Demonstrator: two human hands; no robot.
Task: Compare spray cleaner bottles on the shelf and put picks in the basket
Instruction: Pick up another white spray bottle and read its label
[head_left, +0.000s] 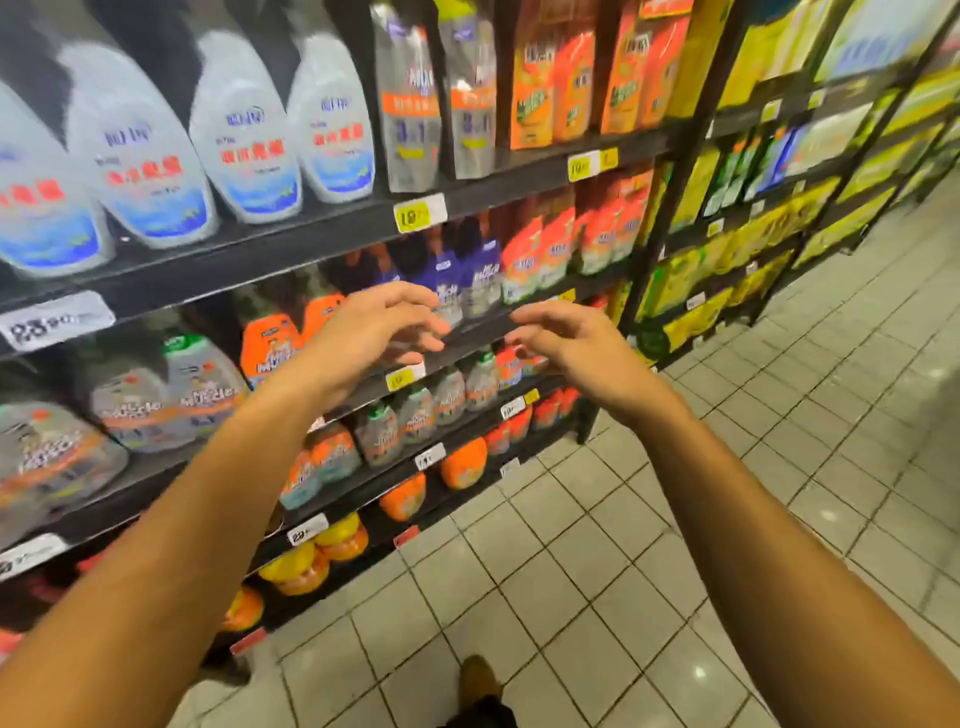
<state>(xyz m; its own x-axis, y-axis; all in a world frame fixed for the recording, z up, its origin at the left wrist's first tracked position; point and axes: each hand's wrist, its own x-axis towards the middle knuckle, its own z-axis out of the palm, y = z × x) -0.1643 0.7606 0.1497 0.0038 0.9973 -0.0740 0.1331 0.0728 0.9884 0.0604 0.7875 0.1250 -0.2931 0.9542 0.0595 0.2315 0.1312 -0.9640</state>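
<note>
Both bare forearms stretched forward, roughly parallel, converging slightly toward hands. Left hand (375, 332) raised, palm turned inward and down, fingers loosely curled and spread, thumb below, holding nothing. Right hand (563, 340) level with it, just beside, apart; fingers loosely bent pointing left, holding nothing. Fingertips of 2 hands face each other across small gap. Wrists slightly flexed.

spray bottles (244, 150) | white-and-blue, orange, purple | upright in rows | black shelf (311, 244) tiers
</note>
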